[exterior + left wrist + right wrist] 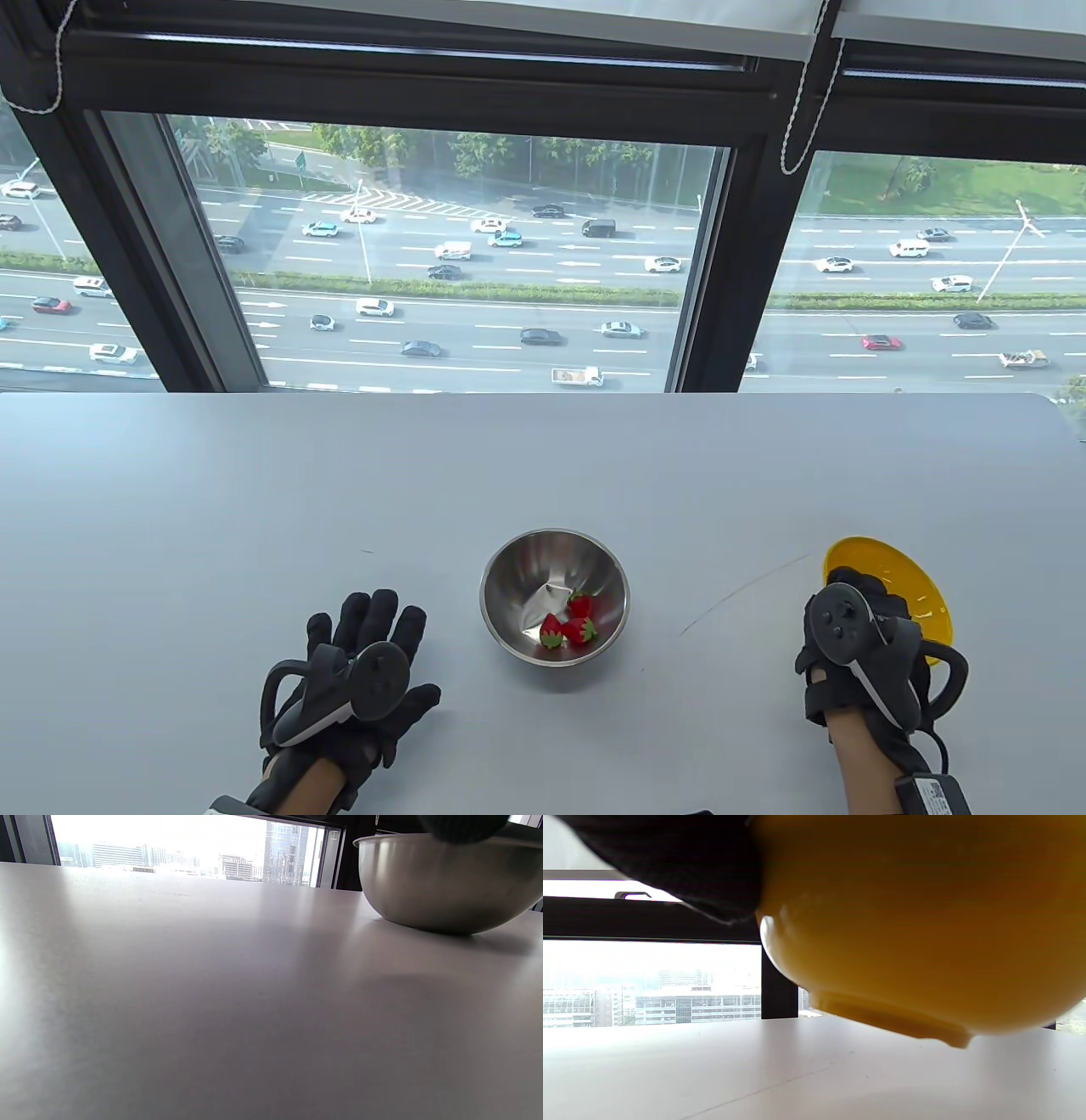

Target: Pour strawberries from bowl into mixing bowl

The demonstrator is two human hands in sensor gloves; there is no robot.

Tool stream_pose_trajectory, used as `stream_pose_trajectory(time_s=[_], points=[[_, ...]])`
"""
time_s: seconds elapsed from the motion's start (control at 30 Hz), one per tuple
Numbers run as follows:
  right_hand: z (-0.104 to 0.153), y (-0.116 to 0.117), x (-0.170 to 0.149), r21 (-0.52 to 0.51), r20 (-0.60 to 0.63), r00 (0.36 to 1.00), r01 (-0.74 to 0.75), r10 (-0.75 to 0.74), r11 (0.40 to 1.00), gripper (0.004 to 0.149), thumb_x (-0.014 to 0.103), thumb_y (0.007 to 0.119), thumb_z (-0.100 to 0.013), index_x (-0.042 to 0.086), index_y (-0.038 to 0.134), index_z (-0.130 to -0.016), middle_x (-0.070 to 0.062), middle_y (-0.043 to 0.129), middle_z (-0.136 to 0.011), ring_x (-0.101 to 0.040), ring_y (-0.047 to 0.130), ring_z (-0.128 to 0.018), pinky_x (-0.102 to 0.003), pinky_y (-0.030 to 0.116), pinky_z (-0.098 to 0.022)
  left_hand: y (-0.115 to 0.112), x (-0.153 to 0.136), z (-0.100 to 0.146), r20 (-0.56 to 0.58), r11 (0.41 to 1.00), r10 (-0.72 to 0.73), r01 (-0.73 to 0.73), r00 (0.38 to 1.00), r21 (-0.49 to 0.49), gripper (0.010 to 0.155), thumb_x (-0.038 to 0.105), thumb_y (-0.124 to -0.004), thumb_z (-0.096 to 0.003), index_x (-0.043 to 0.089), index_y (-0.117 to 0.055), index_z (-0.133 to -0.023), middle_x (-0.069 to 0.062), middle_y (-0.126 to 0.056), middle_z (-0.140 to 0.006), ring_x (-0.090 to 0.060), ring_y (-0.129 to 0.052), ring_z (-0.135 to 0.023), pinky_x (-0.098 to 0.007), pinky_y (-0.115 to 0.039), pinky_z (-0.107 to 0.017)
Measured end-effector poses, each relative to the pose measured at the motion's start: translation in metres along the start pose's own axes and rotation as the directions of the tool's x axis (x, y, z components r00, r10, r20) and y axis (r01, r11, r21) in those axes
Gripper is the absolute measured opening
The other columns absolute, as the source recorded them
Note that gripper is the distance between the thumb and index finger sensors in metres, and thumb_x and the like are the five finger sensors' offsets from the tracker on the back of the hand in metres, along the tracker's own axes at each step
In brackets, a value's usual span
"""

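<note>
A steel mixing bowl [517,577] stands at the table's near middle and holds three strawberries [570,625]. It also shows in the left wrist view [441,887]. My right hand [853,645] grips the rim of a yellow bowl [912,586] at the right. The bowl is tilted and lifted a little off the table in the right wrist view [925,942]; no strawberries show in the visible part of its inside. My left hand [369,654] rests flat on the table, fingers spread, left of the mixing bowl and apart from it.
The grey table [254,509] ends at a large window behind. A thin pencil-like line [738,590] marks the tabletop between the two bowls.
</note>
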State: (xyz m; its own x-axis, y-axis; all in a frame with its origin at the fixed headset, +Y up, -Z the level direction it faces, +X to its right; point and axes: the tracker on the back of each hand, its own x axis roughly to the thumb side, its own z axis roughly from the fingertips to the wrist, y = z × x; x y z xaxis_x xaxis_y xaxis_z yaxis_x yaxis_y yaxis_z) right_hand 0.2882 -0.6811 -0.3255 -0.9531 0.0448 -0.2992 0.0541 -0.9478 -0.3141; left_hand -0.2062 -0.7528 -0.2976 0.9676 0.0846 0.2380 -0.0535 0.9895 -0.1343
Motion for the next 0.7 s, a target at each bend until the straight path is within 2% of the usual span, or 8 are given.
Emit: stream_pose_trajectory(time_s=[0.37,0.7], points=[[-0.007,0.023,-0.022,0.079,-0.108,0.989,-0.090,0.099,0.993,0.047,0.040,0.091,-0.037,0.019,0.075,-0.077,-0.006,0.090,-0.070,-0.024,0.097,-0.044,-0.040,0.086,-0.032,0.000,0.000,0.000,0.000,1.000,0.000,0.000,1.000,0.001,0.088,0.069,-0.063,-0.0404,0.030,-0.027,-0.111,-0.007,-0.010,-0.119,-0.043,-0.017,-0.111,-0.073,-0.014,-0.071],[-0.008,0.041,-0.035,0.187,-0.169,0.978,-0.087,0.120,0.978,0.047,0.041,0.091,-0.038,0.020,0.075,-0.076,-0.005,0.091,-0.070,-0.023,0.097,-0.044,-0.041,0.087,-0.033,0.000,0.000,-0.001,-0.001,1.000,0.003,-0.003,1.000,0.004,0.088,0.069,-0.063,-0.0404,0.030,-0.027,-0.111,-0.007,-0.010,-0.119,-0.043,-0.017,-0.111,-0.073,-0.014,-0.070]])
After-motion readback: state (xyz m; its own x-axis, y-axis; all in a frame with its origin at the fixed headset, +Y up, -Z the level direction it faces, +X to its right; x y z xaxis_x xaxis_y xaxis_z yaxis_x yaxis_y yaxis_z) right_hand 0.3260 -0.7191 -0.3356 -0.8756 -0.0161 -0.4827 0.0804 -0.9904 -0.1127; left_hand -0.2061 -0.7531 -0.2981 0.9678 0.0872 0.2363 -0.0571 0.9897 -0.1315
